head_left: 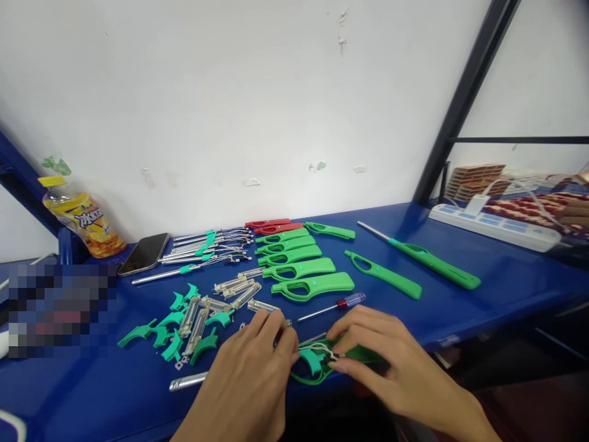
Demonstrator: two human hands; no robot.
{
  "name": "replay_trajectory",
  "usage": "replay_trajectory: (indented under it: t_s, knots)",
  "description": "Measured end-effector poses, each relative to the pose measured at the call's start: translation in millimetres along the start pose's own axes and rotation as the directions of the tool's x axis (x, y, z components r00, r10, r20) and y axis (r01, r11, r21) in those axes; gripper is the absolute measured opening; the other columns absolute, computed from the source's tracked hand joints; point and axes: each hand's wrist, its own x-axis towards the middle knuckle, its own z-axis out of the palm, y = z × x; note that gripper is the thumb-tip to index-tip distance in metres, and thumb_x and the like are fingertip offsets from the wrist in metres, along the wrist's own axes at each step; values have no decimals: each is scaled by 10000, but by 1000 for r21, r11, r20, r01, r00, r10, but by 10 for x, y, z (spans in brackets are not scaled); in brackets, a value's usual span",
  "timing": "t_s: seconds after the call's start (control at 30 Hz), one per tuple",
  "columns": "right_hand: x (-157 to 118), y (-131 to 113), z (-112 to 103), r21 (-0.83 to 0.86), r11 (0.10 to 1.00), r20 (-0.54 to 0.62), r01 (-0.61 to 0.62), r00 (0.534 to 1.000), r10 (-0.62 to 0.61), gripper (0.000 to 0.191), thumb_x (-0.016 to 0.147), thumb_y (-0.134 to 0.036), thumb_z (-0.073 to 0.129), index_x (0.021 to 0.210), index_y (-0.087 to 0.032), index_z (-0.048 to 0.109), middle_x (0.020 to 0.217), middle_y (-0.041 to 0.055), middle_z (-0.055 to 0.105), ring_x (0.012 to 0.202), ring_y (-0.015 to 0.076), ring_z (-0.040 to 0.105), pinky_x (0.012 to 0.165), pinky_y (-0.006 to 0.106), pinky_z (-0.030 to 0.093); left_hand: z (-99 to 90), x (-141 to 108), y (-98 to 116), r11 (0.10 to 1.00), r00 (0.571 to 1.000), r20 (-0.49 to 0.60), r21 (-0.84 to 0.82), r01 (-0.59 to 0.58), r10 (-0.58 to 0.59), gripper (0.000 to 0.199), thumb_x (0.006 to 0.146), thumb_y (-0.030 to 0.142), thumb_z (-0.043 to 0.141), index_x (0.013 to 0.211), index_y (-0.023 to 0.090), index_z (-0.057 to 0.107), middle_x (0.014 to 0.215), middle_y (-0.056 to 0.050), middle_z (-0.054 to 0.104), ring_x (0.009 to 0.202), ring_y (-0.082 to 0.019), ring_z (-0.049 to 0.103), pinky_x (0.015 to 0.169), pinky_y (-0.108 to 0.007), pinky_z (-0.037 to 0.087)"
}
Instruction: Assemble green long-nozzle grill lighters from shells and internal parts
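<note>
Near the front edge of the table, my left hand is closed around the front end of a green utility-lighter shell. A silver tube sticks out to the left from under that hand. A teal trigger sits within the shell's loop, and white wires run over it. My right hand pinches a small black igniter part at the ends of the wires, over the shell. The shell's handle is partly hidden under the right hand.
Behind my hands lie a screwdriver, several green shells and a complete lighter. Clear fuel tanks and loose triggers lie at left, near tube assemblies, a phone and a bottle. A power strip stands right.
</note>
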Motion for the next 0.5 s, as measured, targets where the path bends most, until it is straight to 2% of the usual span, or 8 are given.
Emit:
replay_trajectory:
  t_s: [0.27, 0.5]
  knots:
    - [8, 3, 5, 1, 1000, -7, 2, 1000, -2, 103, 1041, -291, 706, 952, -245, 687, 1061, -11, 771, 975, 167, 719, 994, 324, 503, -7, 15, 1, 997, 999, 19, -61, 42, -41, 287, 962, 11, 438, 968, 204, 651, 982, -92, 692, 863, -315, 710, 677, -468, 629]
    - [-8, 1, 10, 0, 1000, -22, -6, 1000, 6, 134, 1054, -285, 681, 937, -232, 645, 1063, 14, 778, 973, 182, 731, 956, 334, 523, -14, 36, 30, 995, 992, 97, -52, 90, -85, 244, 1001, 42, 477, 1014, 215, 649, 1029, -83, 698, 925, -319, 709, 720, -464, 622]
